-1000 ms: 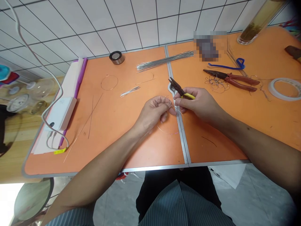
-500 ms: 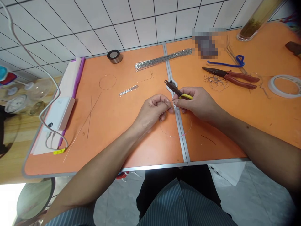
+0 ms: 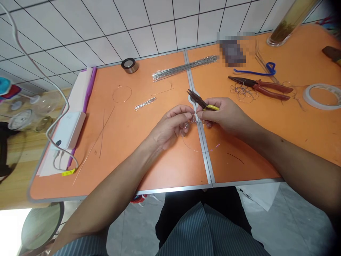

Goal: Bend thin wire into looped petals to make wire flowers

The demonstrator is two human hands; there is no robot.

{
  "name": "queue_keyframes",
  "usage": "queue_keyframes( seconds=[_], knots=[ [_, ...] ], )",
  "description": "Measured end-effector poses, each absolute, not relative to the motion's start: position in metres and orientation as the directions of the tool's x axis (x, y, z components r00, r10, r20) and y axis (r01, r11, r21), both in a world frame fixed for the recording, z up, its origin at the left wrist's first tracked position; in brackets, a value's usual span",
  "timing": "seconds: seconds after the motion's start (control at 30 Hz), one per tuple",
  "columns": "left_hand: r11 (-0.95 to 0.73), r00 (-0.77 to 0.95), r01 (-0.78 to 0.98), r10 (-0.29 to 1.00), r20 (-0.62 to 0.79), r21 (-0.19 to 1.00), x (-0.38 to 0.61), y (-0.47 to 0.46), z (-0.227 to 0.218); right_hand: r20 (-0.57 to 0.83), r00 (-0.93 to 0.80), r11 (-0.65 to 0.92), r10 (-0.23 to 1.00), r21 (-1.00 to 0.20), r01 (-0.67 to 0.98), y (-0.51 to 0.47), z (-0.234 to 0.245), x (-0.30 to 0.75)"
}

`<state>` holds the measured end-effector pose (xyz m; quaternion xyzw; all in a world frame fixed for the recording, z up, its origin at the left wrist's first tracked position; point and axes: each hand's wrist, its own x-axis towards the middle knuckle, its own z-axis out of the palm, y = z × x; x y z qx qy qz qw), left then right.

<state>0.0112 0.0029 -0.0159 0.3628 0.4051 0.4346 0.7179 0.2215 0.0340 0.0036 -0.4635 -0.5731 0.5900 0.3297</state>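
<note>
My left hand [image 3: 174, 124] is closed, its thumb and fingers pinching a thin wire [image 3: 189, 148] bent into loops and a wide ring that hangs below both hands. My right hand [image 3: 221, 112] keeps small pliers [image 3: 198, 100] with yellow handles tucked in its palm, jaws pointing up and left. Its thumb and forefinger also pinch the wire close to the left fingertips. Fine detail of the wire between the fingers is too small to make out.
A bundle of straight wires [image 3: 183, 68], a short wire bundle [image 3: 145, 104] and a tape roll [image 3: 129, 65] lie behind my hands. Red-handled pliers [image 3: 271, 89] rest beside tangled wire [image 3: 243, 93]. A white power bank [image 3: 68, 131] sits left, a tall glass [image 3: 279, 39] back right.
My left fingers have shifted slightly on the wire, and its large ring has turned a little. The right hand with the small pliers stays nearly where it was.
</note>
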Motion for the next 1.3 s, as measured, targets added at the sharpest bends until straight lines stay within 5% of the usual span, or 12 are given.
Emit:
queue_keyframes(
  seconds=[0.9, 1.3],
  knots=[
    [0.408, 0.477, -0.402, 0.858, -0.193, 0.82, 0.003, 0.009, -0.022, -0.188, -0.415, -0.177, 0.89, -0.982, 0.066, 0.035, -0.001, 0.224],
    [0.303, 0.434, -0.189, 0.879, -0.197, 0.934, -0.012, 0.01, -0.005, -0.19, -0.438, -0.174, 0.878, -0.982, 0.078, 0.037, -0.001, 0.228]
  ],
)
